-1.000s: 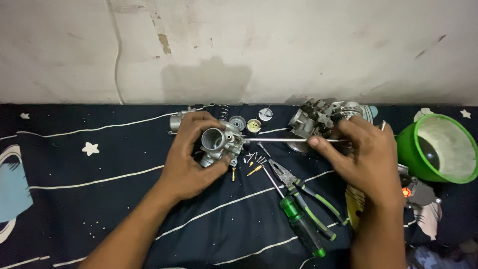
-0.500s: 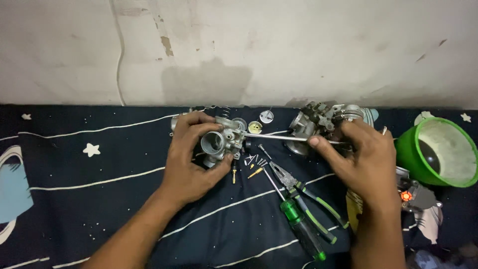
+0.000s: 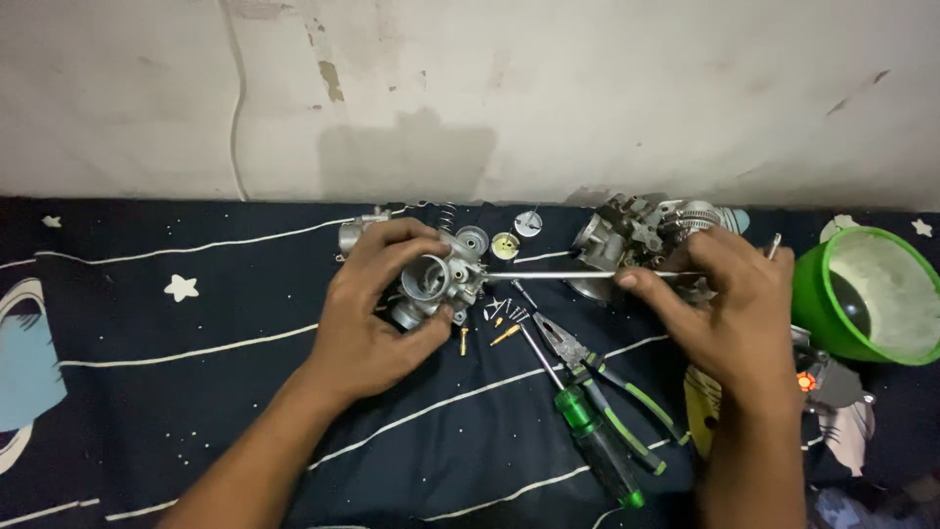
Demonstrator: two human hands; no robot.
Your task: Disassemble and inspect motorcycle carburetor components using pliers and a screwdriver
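My left hand (image 3: 377,313) grips a silver carburetor body (image 3: 436,282), its round bore facing up, just above a dark blue star-patterned cloth (image 3: 196,392). My right hand (image 3: 729,309) holds a long thin screwdriver shaft (image 3: 548,275) level, its tip touching the right side of the carburetor body. The tool's handle is hidden inside my right hand. A few small brass and steel screws (image 3: 499,323) lie on the cloth just below the shaft.
Green-handled pliers (image 3: 607,377) and a green screwdriver (image 3: 587,431) lie in front of my right hand. A second carburetor assembly (image 3: 636,235) sits by the wall, with round caps (image 3: 505,245) and a spring beside it. A green bowl (image 3: 867,294) stands at the right.
The carburetor body and my left hand have shifted slightly; the shaft tip stays against its side. Nothing was picked up or let go.
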